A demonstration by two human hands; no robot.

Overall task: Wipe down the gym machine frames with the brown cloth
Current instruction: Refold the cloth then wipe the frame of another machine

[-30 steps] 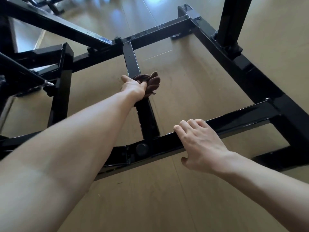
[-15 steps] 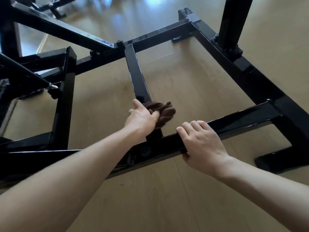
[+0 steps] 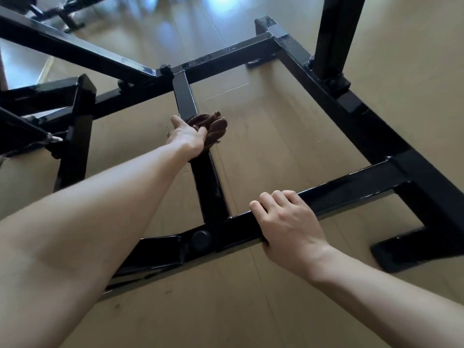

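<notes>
While left hand (image 3: 187, 136) grips brown cloth (image 3: 212, 128), right hand (image 3: 288, 224) holds crossbar (image 3: 351, 194).

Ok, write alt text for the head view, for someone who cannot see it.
A person's left hand holds a brown cloth against the middle bar of a black gym machine frame lying low over a wooden floor. The right hand grips the near crossbar.

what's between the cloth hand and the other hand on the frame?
Head view: only bare black centre bar and its joint with the near crossbar, between left hand with brown cloth and right hand.
</notes>
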